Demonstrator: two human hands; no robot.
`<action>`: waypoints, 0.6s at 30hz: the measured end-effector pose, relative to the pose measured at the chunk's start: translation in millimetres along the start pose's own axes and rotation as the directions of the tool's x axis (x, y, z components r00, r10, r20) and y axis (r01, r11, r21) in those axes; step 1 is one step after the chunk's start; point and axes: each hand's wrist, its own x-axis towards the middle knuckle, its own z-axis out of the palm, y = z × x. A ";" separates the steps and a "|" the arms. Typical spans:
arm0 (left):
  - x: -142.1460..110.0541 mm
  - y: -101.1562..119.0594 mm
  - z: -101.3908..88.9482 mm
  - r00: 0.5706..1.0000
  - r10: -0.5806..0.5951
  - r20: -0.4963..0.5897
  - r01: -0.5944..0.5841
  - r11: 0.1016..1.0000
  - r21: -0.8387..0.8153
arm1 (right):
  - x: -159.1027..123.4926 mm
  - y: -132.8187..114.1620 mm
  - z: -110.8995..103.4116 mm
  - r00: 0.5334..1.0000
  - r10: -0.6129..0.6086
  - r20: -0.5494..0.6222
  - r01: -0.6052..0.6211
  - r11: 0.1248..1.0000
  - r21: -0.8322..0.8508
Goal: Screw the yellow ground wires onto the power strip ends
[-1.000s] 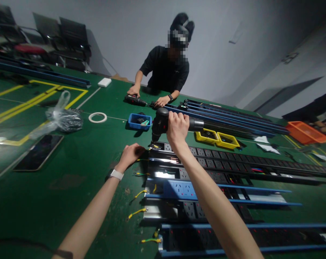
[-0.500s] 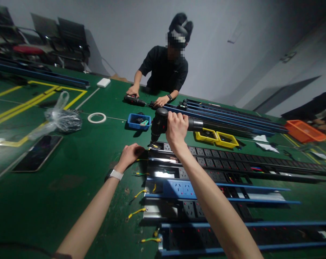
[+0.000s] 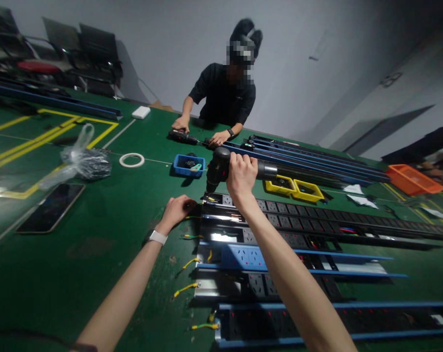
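Observation:
My right hand (image 3: 242,176) is wrapped around the handle of a black cordless drill (image 3: 218,168). The drill points down, its tip at the left end of the farthest black power strip (image 3: 272,206) in the near group. Beside that end, my left hand (image 3: 177,211) has its fingers closed on a thin yellow-green wire (image 3: 198,203); the fingertips are partly in shadow. Nearer to me lie several more strips, among them one with blue sockets (image 3: 243,256). Short yellow-green wires (image 3: 186,292) stick out from their left ends.
Across the green table (image 3: 107,274), a co-worker (image 3: 226,93) holds another drill (image 3: 182,136). Around lie a blue bin (image 3: 179,171), yellow bins (image 3: 307,196), an orange crate (image 3: 413,181), a tape roll (image 3: 121,160), a phone (image 3: 51,208) and a plastic bag (image 3: 93,165).
My right hand and the drill have shifted very slightly to the right. My left hand stays in place at the strip's end.

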 end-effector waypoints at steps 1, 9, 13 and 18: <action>-0.1 -0.2 0.1 1.000 0.001 -0.001 -0.001 1.000 -0.004 | 0.0 0.0 -0.2 1.000 0.003 0.005 -0.003 1.000 0.001; -1.3 1.6 -1.1 1.000 0.011 -0.008 -0.011 1.000 -0.006 | -0.5 -1.3 -0.1 1.000 -0.006 -0.020 0.006 1.000 0.003; -0.8 1.5 -0.7 1.000 0.004 -0.006 -0.004 1.000 -0.013 | -0.5 -1.8 0.1 1.000 -0.014 -0.021 0.014 1.000 -0.009; -0.8 0.7 -0.5 1.000 0.014 -0.004 -0.014 1.000 -0.006 | 0.1 -0.4 3.0 0.999 -0.011 -0.038 0.010 1.000 -0.004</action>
